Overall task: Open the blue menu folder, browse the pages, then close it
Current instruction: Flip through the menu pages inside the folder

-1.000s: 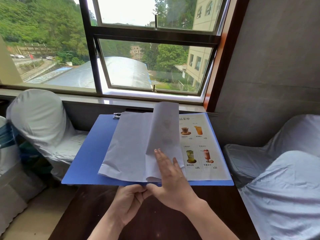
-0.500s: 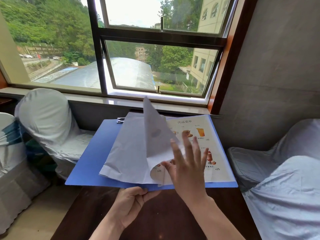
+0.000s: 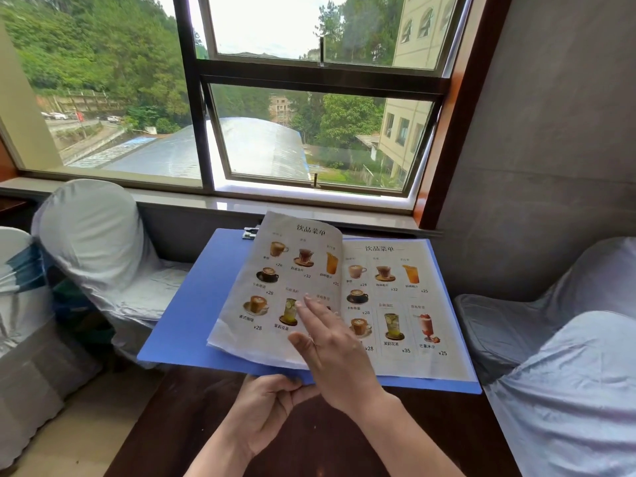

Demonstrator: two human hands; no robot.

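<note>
- Blue menu folder (image 3: 192, 315): lying open, overhanging the far edge of the dark worktop (image 3: 192, 418); opening judged done.
- Drinks page (image 3: 275, 287): mid-turn, pressed by the flat, unclenched right hand (image 3: 330, 346); browsing under way.
- Left hand (image 3: 268, 407): pinching the folder's near edge.
- Closing: not yet done.

I count one blue menu folder (image 3: 192, 315) lying open, two printed drink pages (image 3: 275, 287) showing, two hands (image 3: 340, 352), one counter (image 3: 179, 418), and three covered chairs (image 3: 93, 235).
</note>
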